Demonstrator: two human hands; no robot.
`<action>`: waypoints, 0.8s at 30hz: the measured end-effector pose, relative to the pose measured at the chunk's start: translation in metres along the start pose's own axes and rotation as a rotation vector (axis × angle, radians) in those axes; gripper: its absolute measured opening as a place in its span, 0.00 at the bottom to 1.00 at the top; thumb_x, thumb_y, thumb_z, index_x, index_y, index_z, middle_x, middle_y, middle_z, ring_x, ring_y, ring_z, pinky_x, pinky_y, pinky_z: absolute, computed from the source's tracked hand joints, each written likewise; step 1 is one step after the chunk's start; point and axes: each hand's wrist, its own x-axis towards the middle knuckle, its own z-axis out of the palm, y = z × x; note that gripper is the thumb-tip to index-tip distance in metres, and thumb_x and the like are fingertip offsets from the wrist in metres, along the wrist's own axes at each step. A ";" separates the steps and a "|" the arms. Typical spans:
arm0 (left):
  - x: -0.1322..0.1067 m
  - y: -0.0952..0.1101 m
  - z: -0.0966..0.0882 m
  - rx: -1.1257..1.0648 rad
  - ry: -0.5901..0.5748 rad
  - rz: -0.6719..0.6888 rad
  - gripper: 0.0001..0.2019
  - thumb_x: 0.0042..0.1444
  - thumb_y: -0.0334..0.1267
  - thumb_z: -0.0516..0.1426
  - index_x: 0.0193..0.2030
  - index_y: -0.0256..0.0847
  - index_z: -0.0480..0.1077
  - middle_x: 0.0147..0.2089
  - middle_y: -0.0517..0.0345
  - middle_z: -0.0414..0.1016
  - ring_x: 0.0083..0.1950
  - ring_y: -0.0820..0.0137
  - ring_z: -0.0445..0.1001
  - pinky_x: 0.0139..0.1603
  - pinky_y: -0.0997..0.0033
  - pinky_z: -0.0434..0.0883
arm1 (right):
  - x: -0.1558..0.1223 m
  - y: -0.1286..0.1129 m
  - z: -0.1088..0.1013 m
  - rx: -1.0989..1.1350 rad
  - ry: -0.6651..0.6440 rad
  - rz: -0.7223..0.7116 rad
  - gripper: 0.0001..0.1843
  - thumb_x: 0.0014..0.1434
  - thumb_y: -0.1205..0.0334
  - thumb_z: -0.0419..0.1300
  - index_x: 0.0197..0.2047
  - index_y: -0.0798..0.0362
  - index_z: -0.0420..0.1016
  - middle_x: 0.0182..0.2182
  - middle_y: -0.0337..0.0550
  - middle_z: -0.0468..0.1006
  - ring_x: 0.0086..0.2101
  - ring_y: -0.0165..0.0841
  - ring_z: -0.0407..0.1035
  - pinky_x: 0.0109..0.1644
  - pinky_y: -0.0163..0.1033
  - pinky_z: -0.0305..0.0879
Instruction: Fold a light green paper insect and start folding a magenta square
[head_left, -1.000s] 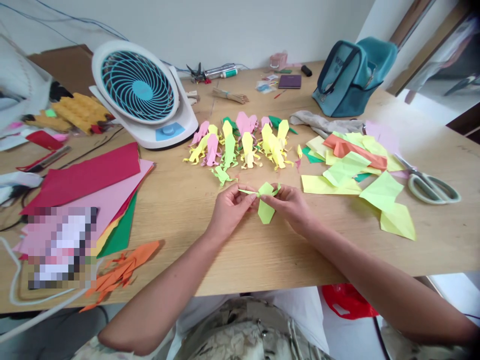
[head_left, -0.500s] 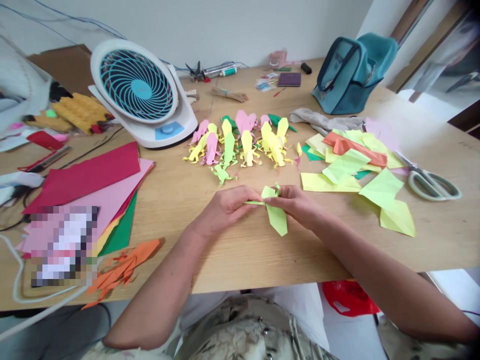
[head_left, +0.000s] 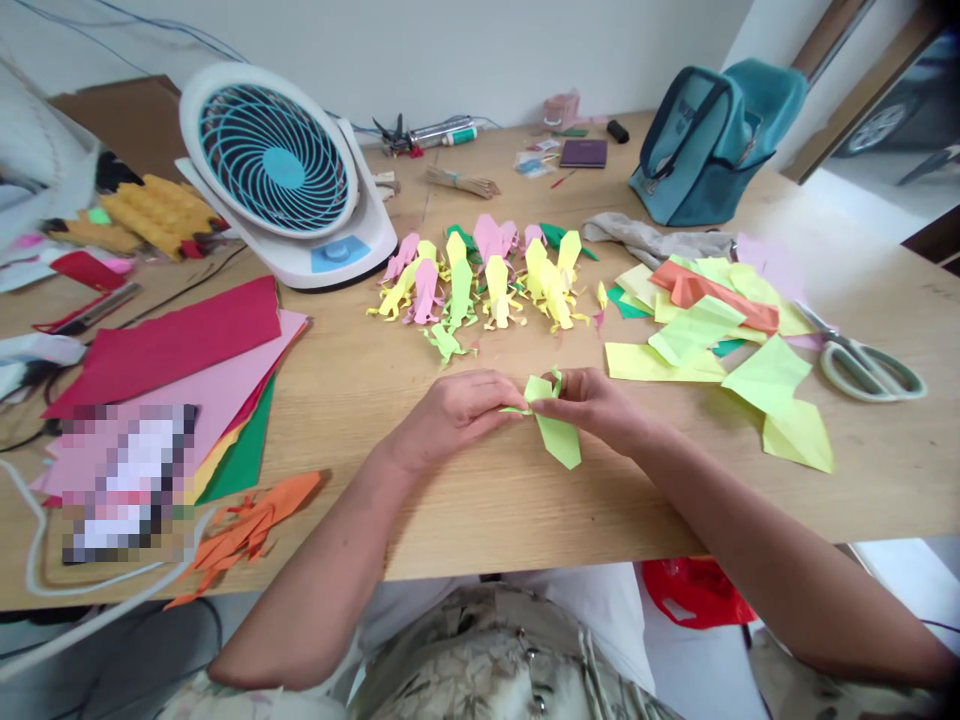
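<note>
Both my hands pinch a light-green folded paper figure (head_left: 556, 435) just above the wooden table (head_left: 465, 500). My left hand (head_left: 457, 410) grips a thin side strip of it with closed fingers. My right hand (head_left: 596, 405) holds its upper part, fingers closed too. The figure's pointed body hangs toward me between the hands. A cluster of finished yellow, pink and green paper figures (head_left: 487, 285) lies just beyond my hands.
A white and teal fan (head_left: 281, 175) stands at back left. Stacked coloured sheets (head_left: 176, 385) and orange paper figures (head_left: 247, 530) lie on the left. Paper scraps (head_left: 720, 340), scissors (head_left: 862, 365) and a teal bag (head_left: 709, 140) are on the right.
The green figure has turned from upright to slanted, its body now pointing down-right. My hands have closed in on it and shifted slightly right. The view has tilted a little.
</note>
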 end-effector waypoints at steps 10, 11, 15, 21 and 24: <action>0.001 0.003 0.019 -0.166 0.181 -0.368 0.03 0.60 0.35 0.61 0.36 0.39 0.76 0.34 0.57 0.77 0.33 0.74 0.73 0.33 0.76 0.67 | 0.001 0.006 0.000 -0.024 0.022 -0.102 0.19 0.51 0.48 0.70 0.34 0.54 0.73 0.24 0.35 0.70 0.25 0.28 0.62 0.28 0.35 0.56; 0.001 0.002 0.021 -0.189 0.191 -0.411 0.03 0.59 0.35 0.61 0.36 0.39 0.75 0.33 0.58 0.76 0.32 0.74 0.72 0.32 0.76 0.67 | 0.001 0.007 0.000 -0.036 0.033 -0.107 0.19 0.51 0.48 0.69 0.34 0.54 0.72 0.24 0.35 0.70 0.25 0.28 0.62 0.28 0.35 0.56; 0.000 0.001 0.032 -0.401 0.217 -0.594 0.06 0.59 0.39 0.60 0.37 0.39 0.72 0.28 0.62 0.72 0.26 0.76 0.70 0.29 0.76 0.68 | 0.002 0.007 0.002 -0.122 0.087 -0.131 0.17 0.53 0.48 0.66 0.31 0.53 0.70 0.23 0.34 0.67 0.24 0.27 0.60 0.26 0.35 0.54; 0.003 0.000 0.043 -0.710 0.385 -0.741 0.14 0.49 0.43 0.66 0.34 0.39 0.69 0.25 0.66 0.67 0.22 0.78 0.66 0.21 0.79 0.67 | 0.000 0.003 0.009 -0.375 0.211 -0.210 0.10 0.57 0.56 0.60 0.31 0.54 0.70 0.22 0.35 0.66 0.25 0.28 0.59 0.29 0.36 0.55; 0.005 0.002 0.041 -0.800 0.410 -0.797 0.17 0.45 0.44 0.69 0.32 0.38 0.69 0.27 0.65 0.67 0.26 0.79 0.66 0.21 0.81 0.67 | -0.001 0.003 0.012 -0.448 0.244 -0.275 0.08 0.58 0.60 0.59 0.31 0.53 0.70 0.23 0.36 0.67 0.26 0.28 0.60 0.31 0.36 0.56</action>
